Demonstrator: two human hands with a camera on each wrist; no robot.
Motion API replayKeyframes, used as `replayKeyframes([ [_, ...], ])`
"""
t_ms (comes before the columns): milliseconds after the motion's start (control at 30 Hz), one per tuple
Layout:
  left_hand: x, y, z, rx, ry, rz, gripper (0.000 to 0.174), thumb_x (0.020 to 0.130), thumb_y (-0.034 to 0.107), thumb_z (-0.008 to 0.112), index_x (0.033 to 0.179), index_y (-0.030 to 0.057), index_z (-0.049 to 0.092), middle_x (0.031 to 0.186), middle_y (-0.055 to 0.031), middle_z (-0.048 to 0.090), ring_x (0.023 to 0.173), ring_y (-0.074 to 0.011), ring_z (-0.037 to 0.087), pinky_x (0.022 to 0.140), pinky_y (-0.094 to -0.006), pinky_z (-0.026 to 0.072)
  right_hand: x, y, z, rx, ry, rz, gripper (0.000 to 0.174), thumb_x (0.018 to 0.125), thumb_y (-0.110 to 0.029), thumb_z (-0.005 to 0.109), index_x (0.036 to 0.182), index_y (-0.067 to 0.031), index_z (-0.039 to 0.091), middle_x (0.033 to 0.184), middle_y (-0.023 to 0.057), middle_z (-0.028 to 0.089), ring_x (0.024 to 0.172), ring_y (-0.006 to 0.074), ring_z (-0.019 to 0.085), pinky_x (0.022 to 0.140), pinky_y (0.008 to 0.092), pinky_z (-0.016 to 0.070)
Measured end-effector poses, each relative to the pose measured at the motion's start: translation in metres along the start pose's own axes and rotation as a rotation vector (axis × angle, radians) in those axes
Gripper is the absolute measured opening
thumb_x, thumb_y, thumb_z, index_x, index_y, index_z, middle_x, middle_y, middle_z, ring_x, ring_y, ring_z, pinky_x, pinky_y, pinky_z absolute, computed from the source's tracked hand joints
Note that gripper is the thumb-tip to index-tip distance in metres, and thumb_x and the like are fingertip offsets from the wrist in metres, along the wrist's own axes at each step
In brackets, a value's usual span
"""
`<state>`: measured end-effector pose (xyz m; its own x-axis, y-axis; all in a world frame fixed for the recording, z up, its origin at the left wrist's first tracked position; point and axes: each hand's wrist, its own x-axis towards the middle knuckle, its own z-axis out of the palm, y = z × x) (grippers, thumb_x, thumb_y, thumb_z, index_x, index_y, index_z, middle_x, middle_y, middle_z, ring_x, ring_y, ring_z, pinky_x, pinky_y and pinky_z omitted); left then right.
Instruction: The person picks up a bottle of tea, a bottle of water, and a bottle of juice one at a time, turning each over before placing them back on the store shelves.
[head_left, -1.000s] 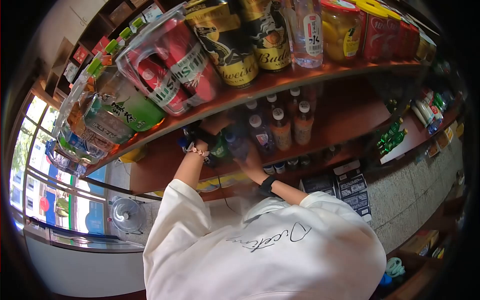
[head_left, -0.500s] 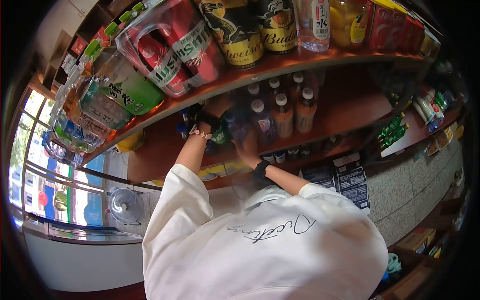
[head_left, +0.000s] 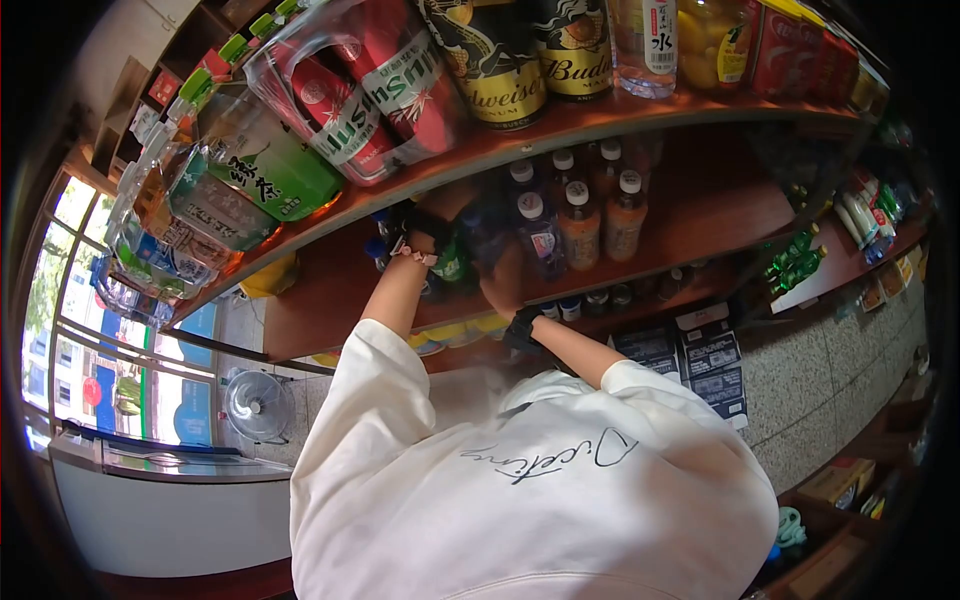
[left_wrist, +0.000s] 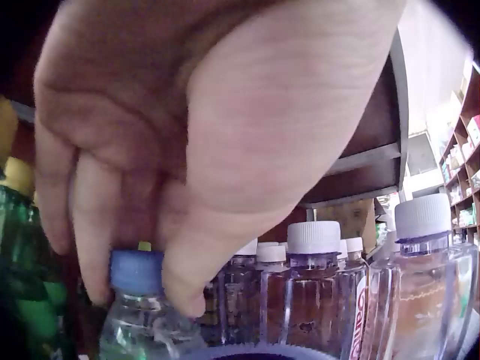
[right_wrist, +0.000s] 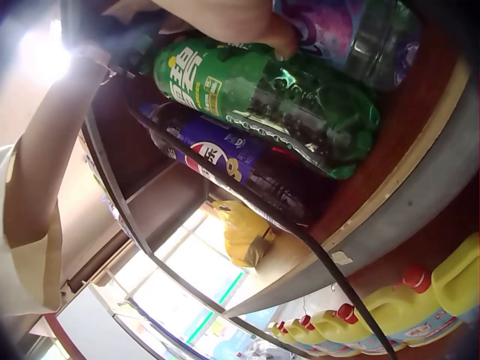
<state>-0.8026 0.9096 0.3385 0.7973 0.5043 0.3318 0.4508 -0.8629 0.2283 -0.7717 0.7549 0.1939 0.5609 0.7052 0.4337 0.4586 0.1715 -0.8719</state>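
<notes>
**Left hand at a blue cap, right hand beside the labels**

From where I stand, the left hand (left_wrist: 210, 127) has its fingers and thumb bent around a blue cap (left_wrist: 138, 271), pinching it; in the left wrist view the cap lies at seven o'clock from the palm, with its clear bottle upright beneath. The right hand (right_wrist: 225, 16) shows mostly its thumb, which lies against a purple-labelled bottle (right_wrist: 337, 34) at three o'clock in the right wrist view. It looks like a grip, though the other fingers are hidden. I can't tell whether cap and label belong to one bottle.

That, I'd judge, is the relation that counts: one hand high, one low, the left at ten o'clock from the right in the head view. The right is the nearer to the labelled bottle, whose long axis runs from ten to four in the right wrist view, about parallel to the green bottle (right_wrist: 266, 105) close by at six o'clock.

Farther out, white-capped bottles (head_left: 580, 235) stand at one to two o'clock from the right hand in the head view, under the upper shelf (head_left: 700, 105).
</notes>
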Motion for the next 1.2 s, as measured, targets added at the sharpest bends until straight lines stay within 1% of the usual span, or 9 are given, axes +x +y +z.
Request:
replayKeyframes([
  [67,0.0,-0.001,0.003,-0.003,0.101,0.078,0.044,0.083,0.028,0.066,0.12,0.0061,0.056,0.115,-0.0198,0.06,0.11,-0.0347,0.057,0.094,-0.0432,0.044,0.001,-0.002,-0.002,0.008,0.001,0.004,0.075,0.074,-0.009,0.072,0.137,0.006,0.034,0.13,0.026,0.044,0.123,0.0419,0.041,0.104,0.0456,0.0315],
  [433,0.003,0.012,-0.004,0.124,0.059,0.019,0.046,0.086,0.023,0.06,0.127,0.0047,0.052,0.123,-0.0228,0.056,0.117,-0.038,0.053,0.099,-0.0447,0.0414,0.012,-0.013,-0.013,0.039,-0.016,0.03,0.054,0.076,-0.009,0.066,0.126,0.0012,0.047,0.118,0.0235,0.055,0.112,0.0413,0.052,0.096,0.0436,0.0407],
  [667,0.006,0.009,0.0,0.095,-0.031,-0.063,0.047,0.087,0.026,0.058,0.128,0.0042,0.051,0.126,-0.0237,0.055,0.119,-0.0382,0.051,0.101,-0.0453,0.0395,0.017,0.0,-0.005,-0.043,0.016,0.012,0.053,0.077,-0.014,0.068,0.125,-0.0004,0.048,0.118,0.0233,0.056,0.111,0.0409,0.054,0.094,0.044,0.0428],
  [800,0.005,0.006,0.004,0.046,0.039,-0.044,0.047,0.087,0.028,0.058,0.127,0.0036,0.052,0.124,-0.0234,0.056,0.118,-0.0381,0.052,0.101,-0.0457,0.0398,0.023,-0.001,-0.005,-0.021,-0.024,0.058,0.057,0.077,-0.019,0.07,0.126,-0.0013,0.047,0.118,0.0232,0.057,0.111,0.0408,0.055,0.092,0.0447,0.0442],
  [1000,0.006,0.009,-0.001,0.035,-0.054,-0.048,0.041,0.086,0.027,0.058,0.118,0.0015,0.057,0.114,-0.024,0.06,0.107,-0.0378,0.059,0.095,-0.0453,0.0439,0.024,-0.014,-0.02,-0.041,-0.066,0.072,0.059,0.078,-0.02,0.07,0.129,-0.002,0.045,0.117,0.0231,0.058,0.11,0.0403,0.056,0.091,0.0447,0.0448],
  [1067,-0.006,0.011,-0.005,0.147,0.129,0.109,0.034,0.086,0.024,0.057,0.111,-0.0005,0.059,0.11,-0.024,0.062,0.101,-0.0379,0.061,0.091,-0.0449,0.0462,0.022,-0.023,-0.028,-0.057,-0.099,0.086,0.06,0.079,-0.019,0.069,0.13,-0.0015,0.044,0.116,0.023,0.058,0.109,0.0405,0.056,0.091,0.0448,0.0449],
  [1100,-0.011,0.012,-0.008,0.145,0.133,0.118,0.034,0.086,0.024,0.057,0.111,-0.0005,0.059,0.11,-0.024,0.062,0.101,-0.0379,0.061,0.091,-0.0449,0.0462,0.017,-0.024,-0.029,-0.124,-0.046,-0.006,0.052,0.083,-0.023,0.065,0.125,0.0012,0.047,0.115,0.0243,0.057,0.108,0.0403,0.056,0.09,0.0454,0.0446],
  [1167,-0.026,0.017,-0.01,0.459,0.206,0.211,0.029,0.088,0.018,0.055,0.108,-0.002,0.06,0.107,-0.023,0.063,0.1,-0.0376,0.061,0.089,-0.0444,0.0467,0.006,-0.02,-0.027,-0.2,0.009,-0.095,0.046,0.088,-0.026,0.061,0.12,0.0039,0.049,0.113,0.0255,0.057,0.106,0.0401,0.056,0.09,0.0461,0.0443],
  [1200,-0.035,0.033,-0.023,0.478,0.087,0.093,0.03,0.091,0.016,0.052,0.116,0.001,0.059,0.108,-0.0224,0.063,0.098,-0.0381,0.061,0.088,-0.0442,0.0472,-0.002,-0.01,-0.017,-0.249,0.097,-0.145,0.05,0.089,-0.025,0.06,0.125,0.006,0.046,0.118,0.0272,0.054,0.111,0.041,0.054,0.093,0.046,0.0426],
])
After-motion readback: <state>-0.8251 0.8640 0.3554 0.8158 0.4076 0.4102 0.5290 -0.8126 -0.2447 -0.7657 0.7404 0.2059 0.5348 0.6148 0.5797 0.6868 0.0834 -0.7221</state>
